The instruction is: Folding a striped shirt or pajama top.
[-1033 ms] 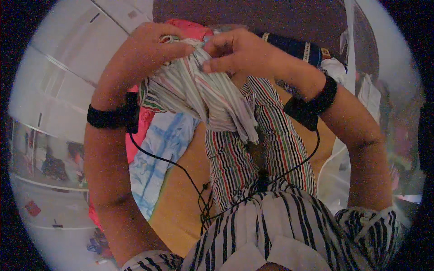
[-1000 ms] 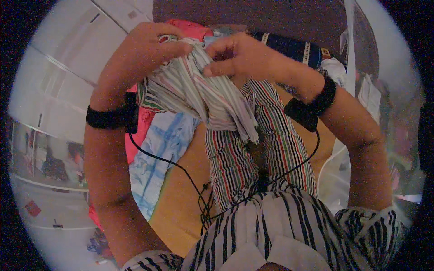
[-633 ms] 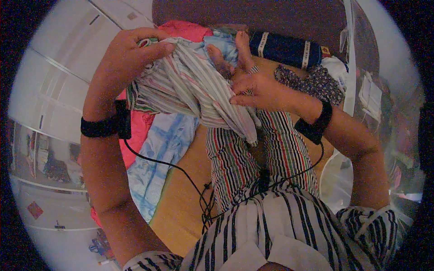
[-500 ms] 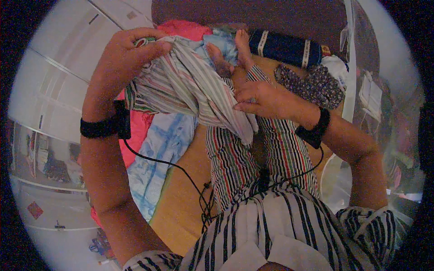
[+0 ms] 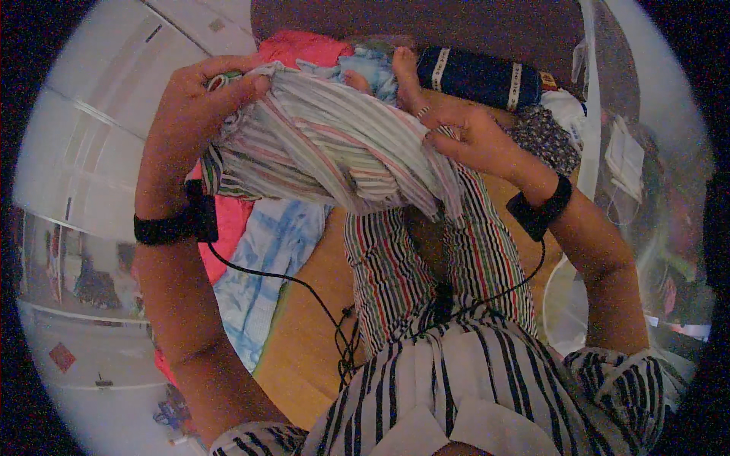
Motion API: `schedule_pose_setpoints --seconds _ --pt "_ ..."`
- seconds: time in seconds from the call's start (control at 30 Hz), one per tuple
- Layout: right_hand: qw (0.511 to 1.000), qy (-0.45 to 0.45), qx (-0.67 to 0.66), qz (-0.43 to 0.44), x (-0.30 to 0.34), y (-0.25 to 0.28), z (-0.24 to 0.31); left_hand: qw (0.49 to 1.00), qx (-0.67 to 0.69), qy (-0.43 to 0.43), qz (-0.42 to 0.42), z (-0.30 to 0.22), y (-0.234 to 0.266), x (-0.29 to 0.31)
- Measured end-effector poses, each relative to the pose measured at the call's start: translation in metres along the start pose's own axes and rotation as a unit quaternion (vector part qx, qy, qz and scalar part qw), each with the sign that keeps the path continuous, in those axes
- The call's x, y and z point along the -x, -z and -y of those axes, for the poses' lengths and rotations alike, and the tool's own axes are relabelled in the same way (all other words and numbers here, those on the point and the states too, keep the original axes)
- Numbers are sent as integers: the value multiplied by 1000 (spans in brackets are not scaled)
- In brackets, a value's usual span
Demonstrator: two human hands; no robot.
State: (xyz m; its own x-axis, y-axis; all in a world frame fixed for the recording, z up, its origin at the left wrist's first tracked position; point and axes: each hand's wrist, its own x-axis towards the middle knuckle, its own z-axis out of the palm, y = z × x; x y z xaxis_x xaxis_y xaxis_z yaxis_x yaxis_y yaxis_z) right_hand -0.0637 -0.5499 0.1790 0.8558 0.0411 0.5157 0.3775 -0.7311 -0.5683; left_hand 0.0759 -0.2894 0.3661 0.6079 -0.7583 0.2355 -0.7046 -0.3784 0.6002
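A pale cloth garment with pink, grey and green stripes (image 5: 327,137) hangs stretched between my two hands above my legs. At its upper left corner my left hand (image 5: 205,99) pinches the fabric between thumb and fingers. My right hand (image 5: 471,137) grips the right edge, its fingertips closed on the cloth. The garment's lower edge droops in folds over my striped trousers (image 5: 395,281). Part of my feet shows past the cloth, while its underside and full shape are hidden.
Pink cloth (image 5: 304,48) and blue-white patterned cloth (image 5: 255,258) lie on the left. A dark blue roll with pale bands (image 5: 479,80) and a dark speckled cloth (image 5: 544,137) lie at the far right. Black cables (image 5: 304,285) run from both wrist straps. Translucent netting (image 5: 601,243) hangs on the right.
My right hand has risen and moved right, drawing the striped garment wider and flatter. My left hand has shifted slightly left and keeps its hold.
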Motion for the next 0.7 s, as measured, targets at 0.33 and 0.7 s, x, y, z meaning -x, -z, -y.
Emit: schedule_pose_setpoints --seconds 0.33,0.7 --pt "978 10 -210 3 27 -51 14 1000 17 -9 -15 -9 -3 -1" --pt "989 -11 -48 137 71 -134 -30 999 8 -23 -33 -9 4 -6"
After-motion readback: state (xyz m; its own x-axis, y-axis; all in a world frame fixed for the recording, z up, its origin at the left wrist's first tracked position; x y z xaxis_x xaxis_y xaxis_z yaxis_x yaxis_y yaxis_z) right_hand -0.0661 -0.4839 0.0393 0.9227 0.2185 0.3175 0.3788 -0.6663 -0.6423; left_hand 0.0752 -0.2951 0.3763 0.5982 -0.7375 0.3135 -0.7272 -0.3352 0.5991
